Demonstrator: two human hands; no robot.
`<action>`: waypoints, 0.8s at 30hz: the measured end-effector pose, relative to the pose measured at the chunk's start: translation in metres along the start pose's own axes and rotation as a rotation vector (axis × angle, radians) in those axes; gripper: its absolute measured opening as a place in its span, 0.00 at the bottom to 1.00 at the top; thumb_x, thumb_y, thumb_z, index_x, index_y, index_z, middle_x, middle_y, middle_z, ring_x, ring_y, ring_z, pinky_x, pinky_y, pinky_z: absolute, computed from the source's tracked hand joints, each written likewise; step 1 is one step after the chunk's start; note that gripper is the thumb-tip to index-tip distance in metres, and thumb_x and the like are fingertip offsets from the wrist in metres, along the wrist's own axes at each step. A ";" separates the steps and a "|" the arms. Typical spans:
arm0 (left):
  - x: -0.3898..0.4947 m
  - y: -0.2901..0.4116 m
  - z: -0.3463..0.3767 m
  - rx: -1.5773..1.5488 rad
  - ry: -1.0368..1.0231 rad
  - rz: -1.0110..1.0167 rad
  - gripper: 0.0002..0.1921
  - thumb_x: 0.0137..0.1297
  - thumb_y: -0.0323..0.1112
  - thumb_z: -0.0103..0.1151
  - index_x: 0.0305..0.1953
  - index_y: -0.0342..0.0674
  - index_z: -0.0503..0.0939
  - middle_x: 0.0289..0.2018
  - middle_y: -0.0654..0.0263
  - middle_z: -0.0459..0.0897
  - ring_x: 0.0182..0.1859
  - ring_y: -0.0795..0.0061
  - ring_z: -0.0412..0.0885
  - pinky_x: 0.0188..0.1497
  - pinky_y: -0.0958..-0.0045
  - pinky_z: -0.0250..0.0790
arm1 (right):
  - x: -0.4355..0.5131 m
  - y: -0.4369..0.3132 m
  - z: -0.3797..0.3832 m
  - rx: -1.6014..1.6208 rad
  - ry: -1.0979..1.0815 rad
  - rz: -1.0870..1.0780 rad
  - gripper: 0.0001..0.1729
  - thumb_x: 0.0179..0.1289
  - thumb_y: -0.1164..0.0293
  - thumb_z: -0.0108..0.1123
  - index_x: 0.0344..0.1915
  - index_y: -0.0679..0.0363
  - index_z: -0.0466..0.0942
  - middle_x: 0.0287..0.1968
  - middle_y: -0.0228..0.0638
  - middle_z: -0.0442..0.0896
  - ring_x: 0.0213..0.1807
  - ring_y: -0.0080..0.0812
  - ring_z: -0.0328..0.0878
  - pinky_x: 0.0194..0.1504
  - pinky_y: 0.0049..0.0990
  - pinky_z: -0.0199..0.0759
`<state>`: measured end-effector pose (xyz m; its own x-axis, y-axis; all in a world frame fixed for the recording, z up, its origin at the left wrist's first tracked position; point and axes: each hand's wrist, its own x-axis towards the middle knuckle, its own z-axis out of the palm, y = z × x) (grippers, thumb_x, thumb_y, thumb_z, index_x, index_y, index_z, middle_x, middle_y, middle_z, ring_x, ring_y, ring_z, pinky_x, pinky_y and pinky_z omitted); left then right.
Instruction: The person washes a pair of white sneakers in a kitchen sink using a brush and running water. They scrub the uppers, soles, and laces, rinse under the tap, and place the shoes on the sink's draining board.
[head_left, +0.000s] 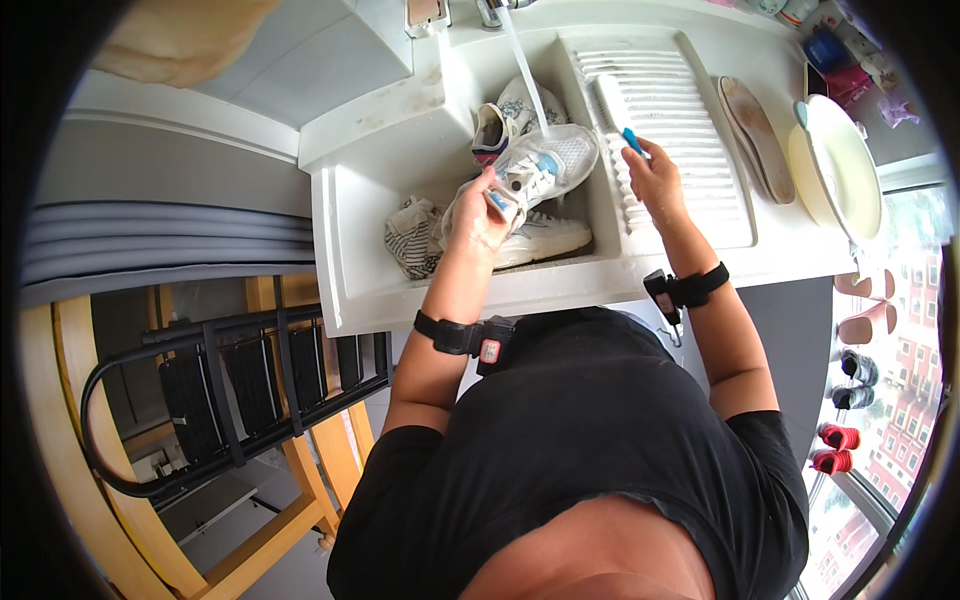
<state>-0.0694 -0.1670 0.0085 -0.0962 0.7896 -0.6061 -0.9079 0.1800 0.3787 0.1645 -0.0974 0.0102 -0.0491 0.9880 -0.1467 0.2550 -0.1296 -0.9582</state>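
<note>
My left hand (482, 214) grips a white sneaker with light-blue parts (551, 169) by its heel end, over the basin of a white laundry sink (367, 180). A stream of water (523, 67) from the faucet falls onto the toe. My right hand (658, 180) holds the blue-tipped handle of a white scrub brush (613, 101) above the ribbed washboard (682, 142). Below the held shoe lies another white sneaker (551, 238). Further shoes (491, 135) rest at the back of the basin, and a striped cloth-like item (412, 240) lies at its left.
Right of the washboard lie shoe insoles (757, 142) and a pale yellow plastic basin (847, 172). A soap dish (427, 16) stands beside the faucet (491, 13). Bottles and small items crowd the back right corner. A folded black metal frame (255, 390) is at the left.
</note>
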 end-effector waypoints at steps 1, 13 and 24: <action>-0.003 0.002 0.002 0.009 0.023 0.004 0.14 0.62 0.33 0.51 0.45 0.31 0.67 0.43 0.55 0.73 0.44 0.60 0.74 0.45 0.60 0.69 | 0.002 -0.002 0.000 0.089 0.015 0.076 0.25 0.56 0.63 0.60 0.49 0.66 0.68 0.26 0.32 0.75 0.26 0.21 0.71 0.30 0.22 0.68; -0.001 0.024 0.037 0.656 -0.455 -0.261 0.25 0.57 0.46 0.58 0.50 0.34 0.69 0.42 0.63 0.78 0.41 0.73 0.78 0.42 0.74 0.72 | 0.010 -0.014 0.037 0.859 -0.100 0.411 0.17 0.61 0.65 0.54 0.49 0.55 0.66 0.45 0.31 0.71 0.44 0.30 0.69 0.41 0.42 0.66; 0.062 -0.020 0.093 1.368 -0.471 0.137 0.14 0.58 0.38 0.58 0.38 0.31 0.78 0.33 0.67 0.80 0.36 0.81 0.75 0.39 0.80 0.66 | -0.018 -0.024 -0.023 0.815 -0.030 0.294 0.23 0.59 0.67 0.55 0.53 0.56 0.60 0.43 0.36 0.69 0.47 0.31 0.67 0.44 0.42 0.68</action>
<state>-0.0192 -0.0678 0.0283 0.2363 0.9134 -0.3315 0.2151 0.2836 0.9345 0.1810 -0.1098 0.0413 -0.1180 0.9035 -0.4120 -0.5096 -0.4111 -0.7558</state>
